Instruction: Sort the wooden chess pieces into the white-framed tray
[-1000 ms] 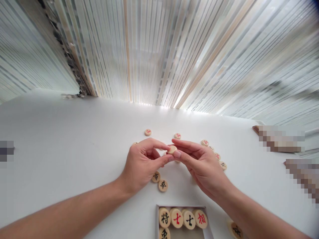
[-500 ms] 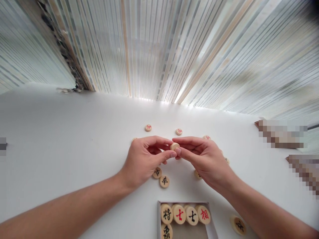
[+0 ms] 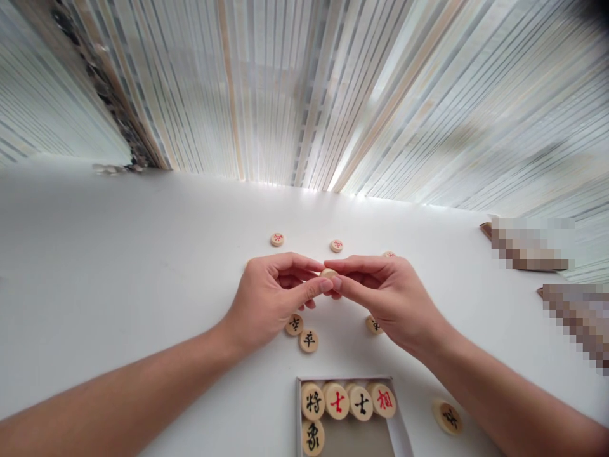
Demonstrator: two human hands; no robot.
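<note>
A round wooden Chinese chess piece [image 3: 328, 273] is pinched between both my hands above the table. My left hand [image 3: 266, 301] grips it from the left with thumb and fingers; my right hand [image 3: 394, 301] grips it from the right. The piece's plain pale side faces me, and its marking cannot be seen. Below the hands stands an open box [image 3: 402, 438] with several pieces, among them a black-marked piece [image 3: 313, 401] and a red-marked piece [image 3: 383, 400]. Two black-marked pieces lie near my left wrist, the nearer piece [image 3: 309, 341] face up.
On the white table [image 3: 118, 266], red-marked pieces lie beyond my hands, including one piece [image 3: 277, 239] at the left. Another piece [image 3: 374, 324] is partly under my right hand. A black-marked piece [image 3: 448, 417] lies right of the box. A striped curtain [image 3: 266, 95] hangs behind.
The whole scene has shifted slightly up and left in view. Both hands keep hold of the chess piece, and the fingers now cover more of it.
</note>
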